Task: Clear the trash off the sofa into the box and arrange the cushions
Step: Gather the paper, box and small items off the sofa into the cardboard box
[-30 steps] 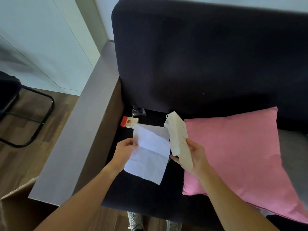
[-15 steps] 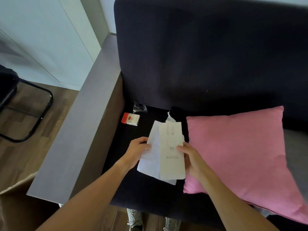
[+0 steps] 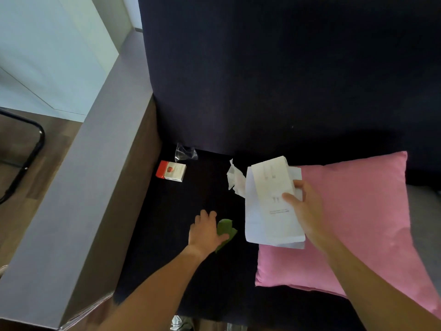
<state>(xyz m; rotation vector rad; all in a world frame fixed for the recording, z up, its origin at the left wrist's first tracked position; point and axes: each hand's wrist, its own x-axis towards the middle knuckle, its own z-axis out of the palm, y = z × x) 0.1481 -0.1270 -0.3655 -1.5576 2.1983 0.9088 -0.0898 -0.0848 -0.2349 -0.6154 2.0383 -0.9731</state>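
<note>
My right hand (image 3: 301,209) grips a stack of white papers (image 3: 269,206), a narrow printed sheet on top of a larger creased one, held above the dark sofa seat (image 3: 181,271) beside the pink cushion (image 3: 353,223). My left hand (image 3: 206,231) lies flat on the seat with its thumb on a green leaf-like scrap (image 3: 225,231); whether it grips the scrap I cannot tell. A torn white scrap (image 3: 235,180) lies behind the papers. A red-and-white small carton (image 3: 170,171) and a clear plastic wrapper (image 3: 185,152) sit in the back left corner.
The sofa's grey armrest (image 3: 78,199) runs along the left. A black chair frame (image 3: 26,158) stands on the wooden floor beyond it. The dark backrest (image 3: 274,80) fills the top. A grey cushion edge (image 3: 427,223) shows at far right.
My left hand let go of the papers and dropped to the seat onto the green scrap. My right hand now holds both sheets alone, shifted right over the cushion's edge.
</note>
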